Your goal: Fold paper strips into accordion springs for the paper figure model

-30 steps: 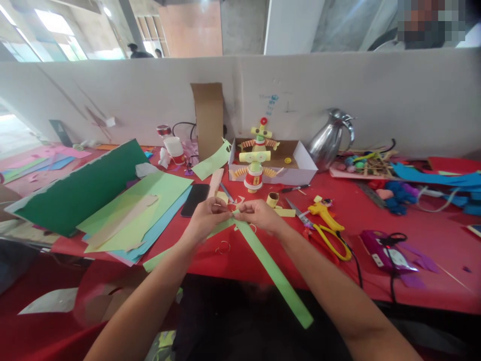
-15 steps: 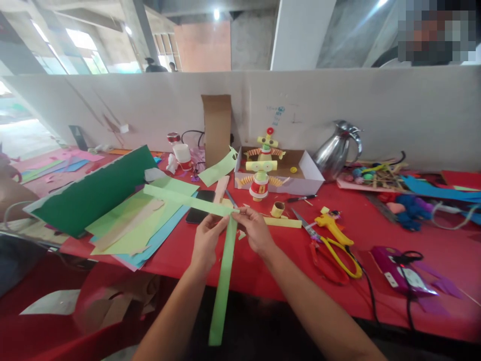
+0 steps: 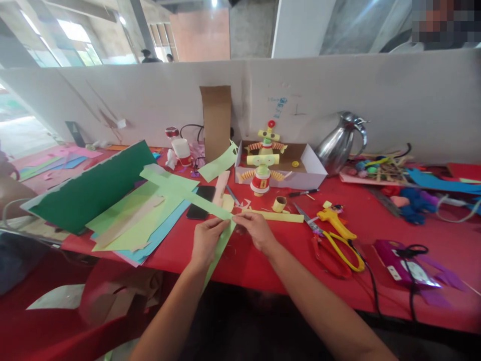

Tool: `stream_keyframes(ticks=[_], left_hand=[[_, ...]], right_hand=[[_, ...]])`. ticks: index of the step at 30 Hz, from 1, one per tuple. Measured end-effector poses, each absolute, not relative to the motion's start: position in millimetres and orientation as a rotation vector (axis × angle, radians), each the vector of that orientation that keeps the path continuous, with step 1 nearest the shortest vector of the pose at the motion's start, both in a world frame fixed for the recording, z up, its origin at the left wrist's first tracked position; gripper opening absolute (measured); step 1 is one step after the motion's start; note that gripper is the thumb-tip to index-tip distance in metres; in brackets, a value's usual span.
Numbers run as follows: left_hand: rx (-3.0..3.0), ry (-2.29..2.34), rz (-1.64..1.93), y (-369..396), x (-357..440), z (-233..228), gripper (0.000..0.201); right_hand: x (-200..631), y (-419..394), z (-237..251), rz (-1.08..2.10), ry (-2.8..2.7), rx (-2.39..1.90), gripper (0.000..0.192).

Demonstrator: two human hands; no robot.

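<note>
Light green paper strip [image 3: 208, 205]: held above the red table [image 3: 246, 273], one length slanting up and left over a black phone [image 3: 196, 212] and coloured sheets [image 3: 124, 213], another running down toward the table's near edge. Whether these are two pieces or one folded is hard to tell. Left hand [image 3: 206, 240]: thumb and fingers pinching the strip near its corner. Right hand [image 3: 256, 229]: fingertips pinching the corner's right end, just beside the left. Beyond the hands: paper figure [image 3: 260, 181], upright before a white box [image 3: 302, 179]; yellow paper ring [image 3: 279, 204]. To the right: scissors [image 3: 310, 221], beside a yellow glue gun [image 3: 336, 224]; metal jug [image 3: 338, 148], near the box.
</note>
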State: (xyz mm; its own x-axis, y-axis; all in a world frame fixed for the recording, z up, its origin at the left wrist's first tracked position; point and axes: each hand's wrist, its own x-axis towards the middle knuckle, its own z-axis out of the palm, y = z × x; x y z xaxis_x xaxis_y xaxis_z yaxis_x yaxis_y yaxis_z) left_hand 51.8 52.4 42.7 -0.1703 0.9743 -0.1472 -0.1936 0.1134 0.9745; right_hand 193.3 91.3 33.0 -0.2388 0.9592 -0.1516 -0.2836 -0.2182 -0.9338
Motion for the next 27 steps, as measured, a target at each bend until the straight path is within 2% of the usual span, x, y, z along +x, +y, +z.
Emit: stream_keyframes(ticks=[15,21,27], left_hand=[[1.132,1.322,1.298,42.9,48.4,38.8,0.029],[1.701,1.451,1.285,43.6,43.2,36.2,0.021],[2.087,1.416,1.317,42.9,37.2,31.5,0.033]], right_hand=[[194.5,90.5,35.2,1.746,-0.926,-1.046,0.016],[195.0,94.1,28.2,1.713,-0.957,-1.037,0.019],[201.6,100.6,17.7,1.715,-1.084,-0.944,0.027]])
